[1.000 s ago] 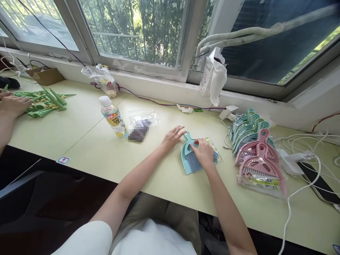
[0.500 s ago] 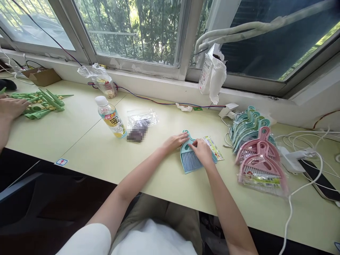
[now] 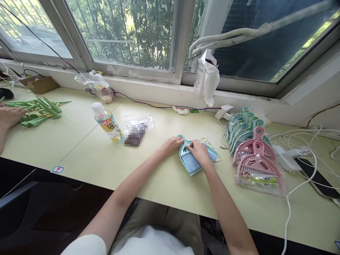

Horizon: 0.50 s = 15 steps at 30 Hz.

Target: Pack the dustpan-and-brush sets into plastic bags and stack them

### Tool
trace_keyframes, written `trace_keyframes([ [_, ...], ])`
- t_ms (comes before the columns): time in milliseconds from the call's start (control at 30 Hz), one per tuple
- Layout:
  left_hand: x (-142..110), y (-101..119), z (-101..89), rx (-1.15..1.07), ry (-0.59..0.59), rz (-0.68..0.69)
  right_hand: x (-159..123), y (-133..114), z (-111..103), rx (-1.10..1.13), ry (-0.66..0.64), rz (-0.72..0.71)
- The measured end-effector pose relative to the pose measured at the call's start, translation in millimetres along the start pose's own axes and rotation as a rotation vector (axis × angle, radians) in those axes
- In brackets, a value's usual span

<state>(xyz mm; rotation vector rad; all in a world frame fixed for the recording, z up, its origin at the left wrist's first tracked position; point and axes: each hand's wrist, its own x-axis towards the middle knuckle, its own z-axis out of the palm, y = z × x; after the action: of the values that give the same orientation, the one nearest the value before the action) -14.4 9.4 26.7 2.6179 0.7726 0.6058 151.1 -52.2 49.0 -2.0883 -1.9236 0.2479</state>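
Observation:
A small light-blue dustpan (image 3: 195,173) lies in front of me, with a hand brush (image 3: 191,161) of pale blue bristles nested in it. My left hand (image 3: 174,144) is closed at the left side of the handle end; its fingertips are partly hidden. From the right, my right hand (image 3: 199,151) grips the upper part of the brush between thumb and fingers, covering its middle. A printed card (image 3: 208,143) is partly behind that hand, on the table.
Wrapped pink dustpan sets (image 3: 257,166) and wrapped teal ones (image 3: 243,127) stand in a row at right, beside white cables and a phone (image 3: 318,179). At left are a drink bottle (image 3: 108,124), a plastic bag (image 3: 139,122), and another person's hand (image 3: 12,115) by green pieces (image 3: 39,109).
My left hand has closed from spread fingers onto the dustpan's handle end. My right hand stays on the brush, and the set tilts slightly. The view has shifted a little.

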Motion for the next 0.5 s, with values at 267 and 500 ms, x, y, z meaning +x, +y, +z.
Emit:
trace_keyframes([
  [267, 4, 5, 9.6, -0.369, 0.488, -0.315, -2, 3, 14, 0.28, 0.168, 0.13],
  [500, 5, 8, 21.5, -0.707, 0.424, -0.599, 3, 2, 8, 0.485, 0.278, 0.091],
])
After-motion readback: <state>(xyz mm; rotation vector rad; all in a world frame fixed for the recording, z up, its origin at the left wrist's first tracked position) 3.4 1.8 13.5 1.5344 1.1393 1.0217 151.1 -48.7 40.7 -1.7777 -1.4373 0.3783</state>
